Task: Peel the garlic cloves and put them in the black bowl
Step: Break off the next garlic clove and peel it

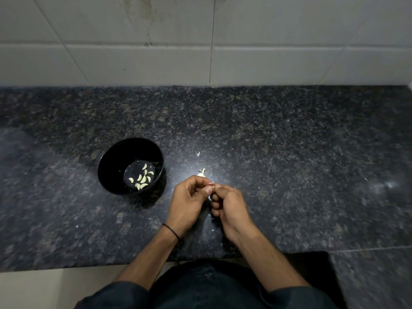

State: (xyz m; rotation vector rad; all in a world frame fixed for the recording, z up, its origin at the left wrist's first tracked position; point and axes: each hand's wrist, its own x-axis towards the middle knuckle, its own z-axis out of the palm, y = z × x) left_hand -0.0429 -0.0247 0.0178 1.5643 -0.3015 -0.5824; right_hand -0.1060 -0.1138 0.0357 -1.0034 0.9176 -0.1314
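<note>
A black bowl [111, 161] stands on the dark granite counter, left of my hands, with several peeled garlic cloves [142, 178] in its bottom. My left hand [189, 201] and my right hand [229, 207] meet just right of the bowl, fingers curled, pinching a small garlic clove [210, 198] between them; only a sliver of it shows. A piece of unpeeled garlic [202, 173] lies on the counter just beyond my fingertips.
Small scraps of garlic skin [198, 154] are scattered on the granite counter [289, 152] around my hands. A tiled wall [200, 41] rises behind the counter. The counter's front edge runs just below my wrists.
</note>
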